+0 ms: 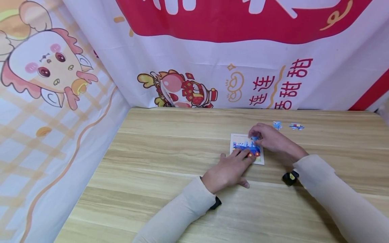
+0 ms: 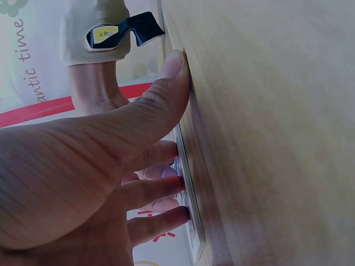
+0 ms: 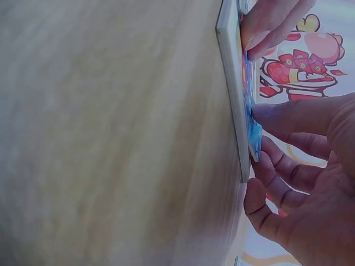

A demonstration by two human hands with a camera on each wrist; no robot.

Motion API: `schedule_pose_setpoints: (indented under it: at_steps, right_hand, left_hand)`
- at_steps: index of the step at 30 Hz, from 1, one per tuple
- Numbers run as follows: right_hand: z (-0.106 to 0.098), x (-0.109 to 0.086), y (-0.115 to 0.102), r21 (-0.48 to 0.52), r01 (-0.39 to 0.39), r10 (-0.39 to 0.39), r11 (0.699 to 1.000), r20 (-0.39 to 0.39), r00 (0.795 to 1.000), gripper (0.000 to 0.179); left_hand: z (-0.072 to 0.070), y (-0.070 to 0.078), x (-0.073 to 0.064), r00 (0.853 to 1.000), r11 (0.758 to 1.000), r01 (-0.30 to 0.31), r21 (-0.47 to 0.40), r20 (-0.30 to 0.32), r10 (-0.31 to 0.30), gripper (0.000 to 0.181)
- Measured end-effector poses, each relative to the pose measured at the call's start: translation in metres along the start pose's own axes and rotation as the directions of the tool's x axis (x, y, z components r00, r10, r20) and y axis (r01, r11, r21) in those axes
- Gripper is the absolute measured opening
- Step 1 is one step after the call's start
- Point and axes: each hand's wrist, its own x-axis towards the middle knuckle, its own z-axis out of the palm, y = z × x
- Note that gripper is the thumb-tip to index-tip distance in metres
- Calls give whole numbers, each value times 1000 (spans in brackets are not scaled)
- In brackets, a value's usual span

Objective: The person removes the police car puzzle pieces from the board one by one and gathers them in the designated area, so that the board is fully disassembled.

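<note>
A small jigsaw puzzle board with a pale rim and a blue vehicle picture with red wheels lies flat on the table. My left hand rests on its near side, fingers stretched and fingertips pressing the picture, thumb out to the side over the table. At the board's upper right corner my right hand pinches a blue puzzle piece between thumb and fingers. In the right wrist view that piece is tilted close over the board, its lower end near the board's edge. Part of the picture is hidden under the left fingers.
Two loose puzzle pieces lie beyond the right hand: a light blue one and one with a wheeled wagon picture. The wooden table meets a printed cloth at the back and another on the left.
</note>
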Motion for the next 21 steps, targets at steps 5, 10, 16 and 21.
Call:
schedule_pose_setpoints:
  at_steps: [5, 10, 16, 21]
  right_hand:
    - [0, 0, 0, -1, -11, 11, 1000, 3, 1000, 28]
    - [-1, -2, 0, -7, 1, -1, 1000, 0, 1000, 27]
    - [-3, -2, 0, -5, 22, -22, 1000, -7, 1000, 24]
    - [-3, -3, 1, 4, 30, -30, 1000, -7, 1000, 24]
  left_hand:
    - [0, 0, 0, 1000, 1000, 2, 3, -3, -2, 95]
    - [0, 1, 0, 1000, 1000, 5, -5, 8, -5, 95]
    - [-1, 1, 0, 1000, 1000, 12, -15, 14, -12, 95]
    - [-1, 1, 0, 1000, 1000, 12, -15, 15, -12, 95]
